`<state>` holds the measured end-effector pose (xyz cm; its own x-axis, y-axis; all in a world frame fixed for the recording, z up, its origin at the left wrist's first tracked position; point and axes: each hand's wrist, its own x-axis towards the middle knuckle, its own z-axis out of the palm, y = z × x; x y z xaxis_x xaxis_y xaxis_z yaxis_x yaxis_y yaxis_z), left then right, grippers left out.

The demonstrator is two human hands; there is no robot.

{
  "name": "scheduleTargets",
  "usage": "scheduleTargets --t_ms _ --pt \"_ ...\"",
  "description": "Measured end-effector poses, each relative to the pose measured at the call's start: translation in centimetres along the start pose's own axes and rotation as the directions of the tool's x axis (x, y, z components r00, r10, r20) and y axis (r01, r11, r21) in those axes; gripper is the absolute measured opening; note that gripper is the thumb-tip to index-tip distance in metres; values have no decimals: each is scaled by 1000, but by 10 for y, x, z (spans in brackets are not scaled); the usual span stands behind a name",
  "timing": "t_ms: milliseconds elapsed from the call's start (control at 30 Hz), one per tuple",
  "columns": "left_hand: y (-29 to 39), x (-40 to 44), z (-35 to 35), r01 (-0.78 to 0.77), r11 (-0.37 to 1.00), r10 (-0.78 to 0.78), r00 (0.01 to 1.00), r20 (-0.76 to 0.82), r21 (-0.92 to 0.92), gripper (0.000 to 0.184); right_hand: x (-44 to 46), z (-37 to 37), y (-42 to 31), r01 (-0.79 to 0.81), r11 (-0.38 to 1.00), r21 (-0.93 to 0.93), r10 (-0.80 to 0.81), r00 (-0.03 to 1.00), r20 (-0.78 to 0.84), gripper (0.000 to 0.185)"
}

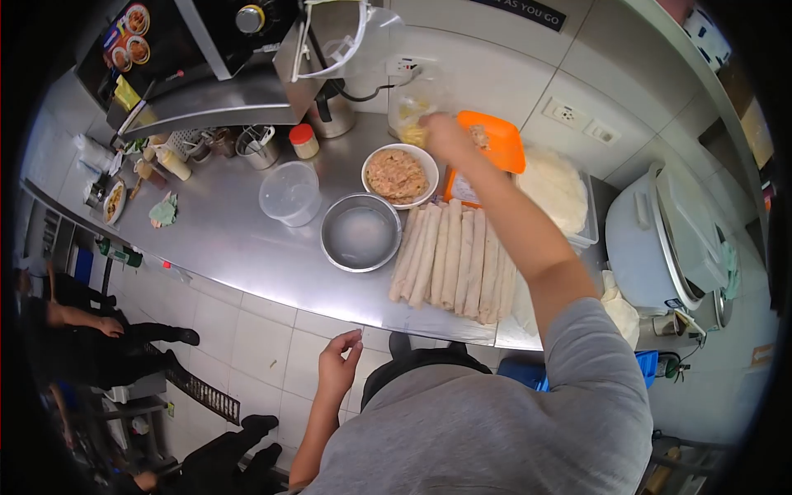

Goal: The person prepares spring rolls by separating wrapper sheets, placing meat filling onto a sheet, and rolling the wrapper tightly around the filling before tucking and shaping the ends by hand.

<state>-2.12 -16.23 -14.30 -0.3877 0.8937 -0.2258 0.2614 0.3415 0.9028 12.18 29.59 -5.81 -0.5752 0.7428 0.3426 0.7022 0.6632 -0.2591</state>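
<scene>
Clear plastic makes up the round tub (290, 194) on the steel counter (223, 227). The left hand (335, 365) hangs before the counter's edge, empty, thumb and fingers narrowly apart. Next come a metal bowl (361, 234), a white bowl (366, 180) of minced filling (397, 174), and a clear container (399, 101) with yellow pieces (413, 134); the right hand (450, 139) is at it, its grip impossible to tell. Pale rolls (448, 257) lie side by side, then an orange tray (505, 139).
</scene>
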Motion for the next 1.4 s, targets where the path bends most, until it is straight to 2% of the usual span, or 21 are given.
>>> scheduleTargets --t_ms 33,100,200,300,400,500,600,700,767,900,967,1033,1100,1167,1233,1267,1367,1400 --pt "-1 -1 0 -8 1000 8 1000 6 1 24 -2 9 -18 -24 1000 -1 24 985 174 30" --pt "-4 -3 1 -28 1000 28 999 24 8 24 -9 45 -34 -95 994 -59 108 948 300 30" --pt "-4 -6 -1 -31 1000 31 999 20 0 24 -23 67 -49 -243 970 24 236 958 164 30" --pt "-9 -10 -6 -5 1000 5 1000 8 -29 24 -22 82 -54 -501 853 146 470 859 203 32" --pt "-11 -14 -9 25 999 -25 1000 6 -30 24 -21 105 -46 -479 822 309 510 860 -25 23" --pt "-15 -13 -9 35 999 -35 999 16 -36 24 -21 101 -41 -384 820 425 441 897 -41 25" --pt "-14 -11 -7 25 999 -24 999 37 -34 24 -19 85 -49 -271 920 283 298 953 -55 27" --pt "-10 -6 -5 6 999 -4 999 51 -31 24 -20 77 -56 -188 933 308 251 951 -179 27" --pt "-5 -4 -4 -3 1000 4 998 57 -18 24 -13 104 -46 -225 942 251 241 970 -37 27" --pt "2 -2 -6 6 1000 -7 998 57 10 25 -20 71 -53 -227 965 133 198 960 196 26" --pt "2 0 -8 8 1000 -9 999 47 26 24 -21 28 -44 -51 981 189 81 984 -158 24" --pt "1 -1 -11 1 998 -3 999 37 56 24 -4 17 0 -250 959 134 281 900 -333 24" --pt "-7 0 -12 -4 999 3 999 33 40 24 -4 -26 25 -482 865 -139 422 849 -319 25" --pt "-9 -1 -8 -16 999 15 999 48 36 24 -11 -24 53 -559 807 -187 543 829 -137 25" --pt "-4 2 -3 -38 998 34 997 74 45 24 -11 -15 82 -350 926 -142 368 922 125 21" --pt "-2 4 0 -55 997 51 996 79 58 24 -9 -10 94 -243 965 -97 260 933 249 19" --pt "6 11 12 -99 992 92 991 100 72 24 -12 -26 94 -191 974 -121 225 783 581 30" --pt "8 14 16 -108 992 101 989 108 63 24 -18 -35 94 -224 972 -68 221 784 580 30"
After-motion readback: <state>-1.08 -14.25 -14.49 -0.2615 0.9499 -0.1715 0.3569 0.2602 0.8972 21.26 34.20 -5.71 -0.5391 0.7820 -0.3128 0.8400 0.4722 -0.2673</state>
